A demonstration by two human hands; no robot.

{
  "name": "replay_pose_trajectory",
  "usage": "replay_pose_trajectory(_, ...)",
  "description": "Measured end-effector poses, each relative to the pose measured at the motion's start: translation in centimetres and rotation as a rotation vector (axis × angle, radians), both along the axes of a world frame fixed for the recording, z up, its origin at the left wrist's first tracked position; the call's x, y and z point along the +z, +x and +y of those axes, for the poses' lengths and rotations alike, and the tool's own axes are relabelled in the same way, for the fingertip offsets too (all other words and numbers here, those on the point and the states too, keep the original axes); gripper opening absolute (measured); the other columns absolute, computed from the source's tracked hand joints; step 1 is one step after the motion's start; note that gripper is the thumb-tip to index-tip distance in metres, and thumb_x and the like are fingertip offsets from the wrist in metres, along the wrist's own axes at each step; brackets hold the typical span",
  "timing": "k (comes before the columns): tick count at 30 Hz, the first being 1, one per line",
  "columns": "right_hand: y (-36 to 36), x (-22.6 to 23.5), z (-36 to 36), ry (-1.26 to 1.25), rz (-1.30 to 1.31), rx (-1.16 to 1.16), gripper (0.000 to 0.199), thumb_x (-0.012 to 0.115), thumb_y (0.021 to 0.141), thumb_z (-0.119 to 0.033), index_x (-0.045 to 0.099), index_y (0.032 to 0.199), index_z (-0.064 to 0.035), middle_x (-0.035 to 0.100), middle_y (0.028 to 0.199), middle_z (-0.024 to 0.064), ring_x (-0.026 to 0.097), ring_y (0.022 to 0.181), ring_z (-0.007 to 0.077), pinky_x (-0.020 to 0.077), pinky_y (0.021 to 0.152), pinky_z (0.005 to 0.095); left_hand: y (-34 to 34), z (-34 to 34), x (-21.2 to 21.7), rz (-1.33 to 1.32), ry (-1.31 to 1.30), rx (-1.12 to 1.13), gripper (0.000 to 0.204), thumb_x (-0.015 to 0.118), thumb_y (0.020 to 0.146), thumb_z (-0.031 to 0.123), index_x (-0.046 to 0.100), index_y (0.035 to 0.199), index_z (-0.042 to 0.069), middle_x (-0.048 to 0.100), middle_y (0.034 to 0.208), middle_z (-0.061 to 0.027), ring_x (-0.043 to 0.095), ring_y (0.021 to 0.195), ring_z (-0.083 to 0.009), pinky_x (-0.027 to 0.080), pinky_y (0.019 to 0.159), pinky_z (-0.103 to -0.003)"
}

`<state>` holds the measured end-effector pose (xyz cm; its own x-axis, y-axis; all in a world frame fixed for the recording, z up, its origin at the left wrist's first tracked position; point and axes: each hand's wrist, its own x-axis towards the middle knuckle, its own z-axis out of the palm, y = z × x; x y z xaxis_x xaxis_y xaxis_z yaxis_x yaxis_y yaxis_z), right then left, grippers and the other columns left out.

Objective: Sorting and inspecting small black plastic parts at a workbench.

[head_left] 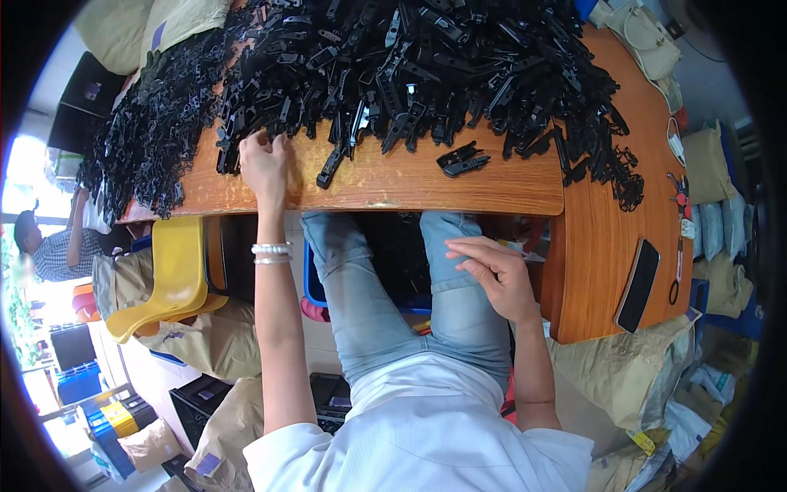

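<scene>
A large heap of black plastic parts (393, 74) covers the far part of the wooden table (361, 193). At its near left edge, my left hand (264, 168) reaches in with bent fingers pinched together. What its fingertips hold, if anything, is hidden. Just right of that hand, a single long black plastic part (330, 167) lies at the heap's edge. Another black plastic piece (463, 160) rests apart on the wood farther right. My right hand (498, 275) hovers above my right thigh, short of the table edge, with fingers stretched out and nothing visible in it.
Smaller black parts (156, 131) form a pile at left. On the table's right wing lie a phone (638, 284), scissors (675, 271) and red-handled pliers (680, 197). A yellow chair (176, 275) stands at left, a blue bin (312, 275) under the table. Another person (61, 246) is at far left.
</scene>
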<state>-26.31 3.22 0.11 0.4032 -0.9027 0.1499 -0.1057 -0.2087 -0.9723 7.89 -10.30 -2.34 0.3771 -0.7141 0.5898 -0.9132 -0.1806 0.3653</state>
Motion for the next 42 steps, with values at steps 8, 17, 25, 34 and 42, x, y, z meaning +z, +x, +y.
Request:
replay_pose_trajectory(8, -2.0, 1.6, 1.1, 0.064, 0.123, -0.159, 0.018, 0.054, 0.083, -0.001, 0.063, 0.099, 0.0023, 0.063, 0.094, 0.012, 0.062, 0.082, 0.0174, 0.0493, 0.067, 0.0234, 2.1, 0.4, -0.1, 0.184, 0.109, -0.04, 0.021, 0.062, 0.075, 0.019, 0.063, 0.082, -0.001, 0.065, 0.072, -0.0135, 0.064, 0.066, -0.0243, 0.049, 0.063, -0.032)
replay_pose_trajectory(17, -12.8, 1.1, -4.1, -0.133, 0.548, -0.848, 0.017, 0.052, 0.086, -0.007, 0.062, 0.097, 0.0014, 0.061, 0.078, 0.0056, 0.055, 0.061, 0.0087, 0.0424, 0.053, 0.0208, 3.1, 4.5, -0.8, 0.891, -0.093, -0.128, 0.014, 0.05, 0.087, 0.007, 0.054, 0.098, 0.0, 0.061, 0.084, -0.0151, 0.055, 0.058, -0.0117, 0.045, 0.054, -0.018)
replay_pose_trajectory(25, -17.1, 0.2, -8.0, -0.436, 1.212, -0.928, 0.029, 0.058, 0.076, -0.001, 0.062, 0.103, -0.0074, 0.054, 0.103, 0.0114, 0.051, 0.094, 0.0285, 0.0398, 0.08, 0.0382, 3.4, 5.7, 0.0, 1.731, -0.115, -0.754, 0.035, 0.05, 0.086, 0.005, 0.045, 0.12, -0.002, 0.059, 0.103, -0.0162, 0.06, 0.077, -0.0157, 0.052, 0.064, -0.02)
replay_pose_trajectory(34, -16.1, 2.1, -2.3, -0.418, 0.953, -0.994, 0.017, 0.056, 0.077, 0.0, 0.061, 0.093, -0.0002, 0.057, 0.088, 0.0139, 0.055, 0.084, 0.0312, 0.0421, 0.076, 0.0374, -2.2, 5.9, 3.2, 1.636, -0.039, -0.712, 0.039, 0.056, 0.078, -0.007, 0.047, 0.116, -0.008, 0.06, 0.097, -0.015, 0.062, 0.077, -0.0174, 0.054, 0.067, -0.023)
replay_pose_trajectory(42, -16.4, 2.9, -2.2, -0.189, 1.042, -0.876, 0.009, 0.061, 0.075, 0.0, 0.059, 0.083, 0.0019, 0.056, 0.083, 0.0139, 0.056, 0.078, 0.0294, 0.0437, 0.071, 0.0343, -7.5, 6.9, 4.0, 1.524, 0.182, -0.829, 0.036, 0.058, 0.074, -0.01, 0.053, 0.109, -0.008, 0.059, 0.079, -0.0102, 0.056, 0.056, -0.0128, 0.046, 0.049, -0.021)
